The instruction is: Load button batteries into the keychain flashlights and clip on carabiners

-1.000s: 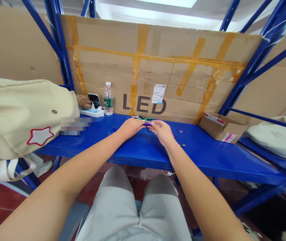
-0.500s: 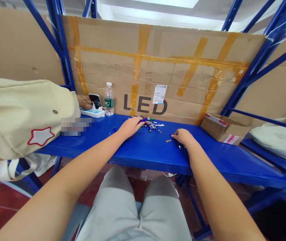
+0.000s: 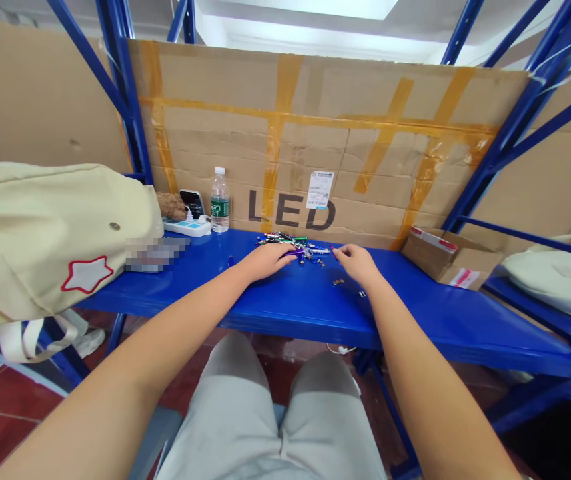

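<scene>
A heap of small coloured pen-like pieces (image 3: 290,241) lies on the blue metal shelf (image 3: 285,300) below the word LED. My left hand (image 3: 265,260) rests beside the heap with its fingers curled around a small purple piece (image 3: 291,253). My right hand (image 3: 358,262) is a little to the right, fingers pinched on something tiny that I cannot make out. A few small dark bits (image 3: 338,283) lie loose on the shelf near my right wrist.
A taped cardboard sheet (image 3: 325,147) backs the shelf. At the back left stand a water bottle (image 3: 219,200), a power strip (image 3: 188,227) and a phone. A cream bag (image 3: 50,233) fills the left; a cardboard box (image 3: 440,257) sits right.
The hands came apart from the purple piece held between them. My right hand reached right to the loose bits, then came back toward the heap. My left hand stayed by the heap.
</scene>
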Demonstrator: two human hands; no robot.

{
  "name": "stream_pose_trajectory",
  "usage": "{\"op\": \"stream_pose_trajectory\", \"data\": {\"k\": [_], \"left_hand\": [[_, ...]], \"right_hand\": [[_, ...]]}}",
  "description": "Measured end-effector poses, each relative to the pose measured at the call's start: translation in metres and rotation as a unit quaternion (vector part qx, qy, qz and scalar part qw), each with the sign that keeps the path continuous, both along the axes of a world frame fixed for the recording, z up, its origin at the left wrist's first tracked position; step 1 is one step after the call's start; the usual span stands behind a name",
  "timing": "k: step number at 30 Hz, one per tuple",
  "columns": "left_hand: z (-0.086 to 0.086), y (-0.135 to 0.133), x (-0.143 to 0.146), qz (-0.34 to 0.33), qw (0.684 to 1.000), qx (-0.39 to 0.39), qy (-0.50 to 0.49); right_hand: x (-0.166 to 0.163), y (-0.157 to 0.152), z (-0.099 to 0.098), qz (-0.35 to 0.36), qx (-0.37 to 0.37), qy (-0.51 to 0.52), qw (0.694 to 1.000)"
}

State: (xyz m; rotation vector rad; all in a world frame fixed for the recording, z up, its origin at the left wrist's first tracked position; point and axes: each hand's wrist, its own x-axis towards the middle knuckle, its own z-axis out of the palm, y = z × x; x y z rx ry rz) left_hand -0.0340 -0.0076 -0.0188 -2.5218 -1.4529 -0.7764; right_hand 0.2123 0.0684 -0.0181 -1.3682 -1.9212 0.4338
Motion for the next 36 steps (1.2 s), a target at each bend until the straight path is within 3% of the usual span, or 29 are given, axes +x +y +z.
{"op": "stream_pose_trajectory", "data": {"k": [4, 12, 16, 20, 29, 36], "left_hand": [[-0.001, -0.002, 0.002, -0.007, 1.0, -0.008, -0.019], [-0.006, 0.001, 0.002, 0.002, 0.998, 0.034, -0.059], [-0.008, 0.003, 0.002, -0.003, 0.996, 0.027, -0.089], [-0.007, 0.003, 0.001, -0.019, 0.995, 0.03, -0.097], [-0.007, 0.003, 0.001, -0.045, 0.995, 0.048, -0.075], [-0.005, 0.001, 0.001, -0.084, 0.994, -0.007, -0.066]], "right_hand": [[-0.026, -0.011, 0.0, 0.084, -0.063, 0.139, 0.985], [-0.068, -0.036, 0.001, 0.19, -0.172, 0.368, 0.894], [-0.071, -0.042, 0.0, 0.243, -0.226, 0.425, 0.842], [-0.067, -0.043, -0.003, 0.274, -0.243, 0.439, 0.821], [-0.06, -0.043, -0.003, 0.278, -0.268, 0.456, 0.802], [-0.058, -0.049, -0.001, 0.259, -0.263, 0.412, 0.833]]}}
